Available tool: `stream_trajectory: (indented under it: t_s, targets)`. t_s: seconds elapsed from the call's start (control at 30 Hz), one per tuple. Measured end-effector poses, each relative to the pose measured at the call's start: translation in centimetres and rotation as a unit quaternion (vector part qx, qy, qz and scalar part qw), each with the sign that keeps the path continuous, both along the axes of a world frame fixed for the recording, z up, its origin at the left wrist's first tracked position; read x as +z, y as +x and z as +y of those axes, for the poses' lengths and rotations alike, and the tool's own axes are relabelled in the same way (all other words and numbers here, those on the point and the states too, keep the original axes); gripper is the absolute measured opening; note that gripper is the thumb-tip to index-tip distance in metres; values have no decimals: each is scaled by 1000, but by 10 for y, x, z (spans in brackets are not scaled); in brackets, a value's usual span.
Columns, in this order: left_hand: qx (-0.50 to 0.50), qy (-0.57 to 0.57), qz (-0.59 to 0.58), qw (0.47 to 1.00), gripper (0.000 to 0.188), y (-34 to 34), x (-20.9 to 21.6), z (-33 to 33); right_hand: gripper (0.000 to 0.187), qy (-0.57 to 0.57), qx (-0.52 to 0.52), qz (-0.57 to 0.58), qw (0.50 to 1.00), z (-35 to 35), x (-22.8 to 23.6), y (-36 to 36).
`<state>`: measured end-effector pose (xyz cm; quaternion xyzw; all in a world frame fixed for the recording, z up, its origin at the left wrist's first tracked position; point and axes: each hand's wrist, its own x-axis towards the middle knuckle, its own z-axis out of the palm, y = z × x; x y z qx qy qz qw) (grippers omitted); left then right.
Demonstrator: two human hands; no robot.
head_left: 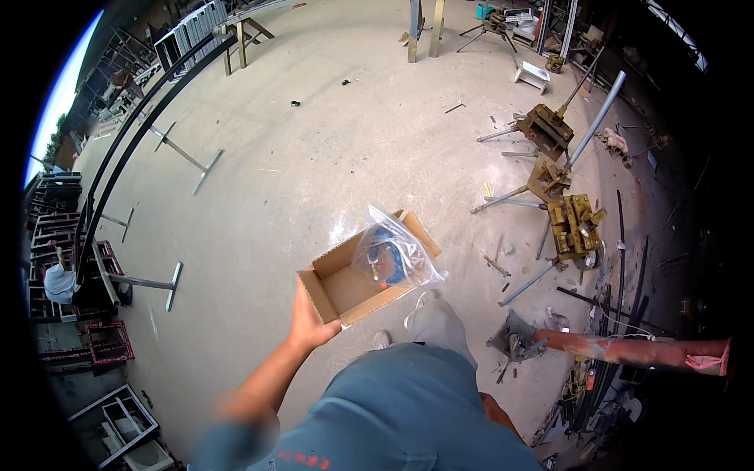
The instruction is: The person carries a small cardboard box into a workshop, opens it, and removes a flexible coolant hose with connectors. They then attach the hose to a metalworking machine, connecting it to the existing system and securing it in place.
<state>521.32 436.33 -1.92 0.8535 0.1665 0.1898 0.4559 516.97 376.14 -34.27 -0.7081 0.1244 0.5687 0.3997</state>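
Note:
My left hand [310,320] grips the near corner of an open brown cardboard box [339,284] and holds it out over the concrete floor. In the box's far end sits a clear plastic bag [393,253] with blue and orange items inside. The bag sticks up above the box's rim. My right hand is out of sight, hidden below my blue shirt [400,412]. My grey trouser leg and a light shoe [382,339] show just under the box.
Yellowish metal machines on stands [573,224] and loose steel pipes [597,122] lie to the right. A rusty red pipe [628,349] lies at lower right amid cables. Long black curved rails [133,149] and steel frames run along the left. A person in white [56,281] crouches at far left.

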Motion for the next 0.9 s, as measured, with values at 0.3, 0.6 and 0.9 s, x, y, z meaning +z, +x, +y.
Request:
stream_trajectory:
  t_s: [0.3, 0.6, 0.9]
  targets:
    - [-10, -19, 58, 998, 93, 361, 20, 50, 37, -93, 273, -218, 932, 124, -21, 380]
    - [-36, -271, 116, 955, 78, 622, 23, 137, 30, -30, -47, -438, 897, 285, 122, 899]
    - [-100, -234, 50, 966, 82, 972, -22, 265, 48, -267, 202, -190, 923, 299, 19, 990]
